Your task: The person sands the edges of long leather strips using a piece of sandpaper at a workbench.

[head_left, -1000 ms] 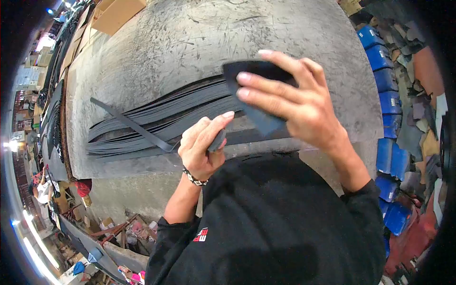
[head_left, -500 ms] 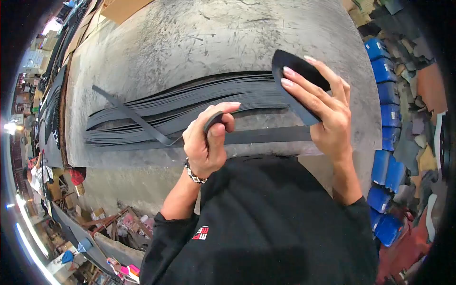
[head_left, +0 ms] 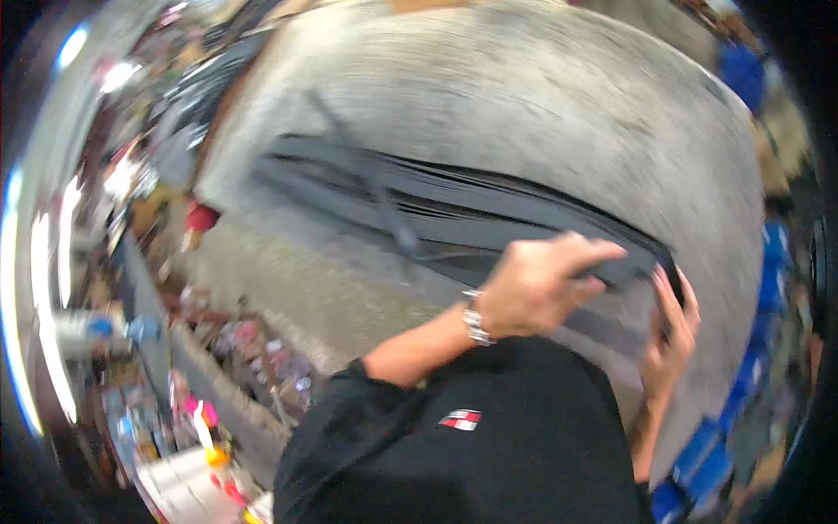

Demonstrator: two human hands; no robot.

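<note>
Head view: bundle of dark strips (head_left: 476, 194), lying on grey counter (head_left: 541, 96); single loose strip (head_left: 381, 199) across it. Right hand (head_left: 672, 327): holding black piece (head_left: 672, 272) at bundle's right end. Left hand (head_left: 543, 284): curled, blurred; contents, cannot tell.

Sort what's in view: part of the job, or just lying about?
Likely the job:
- bundle of dark strips, right hand at one end
- loose strip lying across it
- grey table underneath

Apparently lying about:
- red item by the table's left corner
- blue items at right, too blurred to identify
</note>
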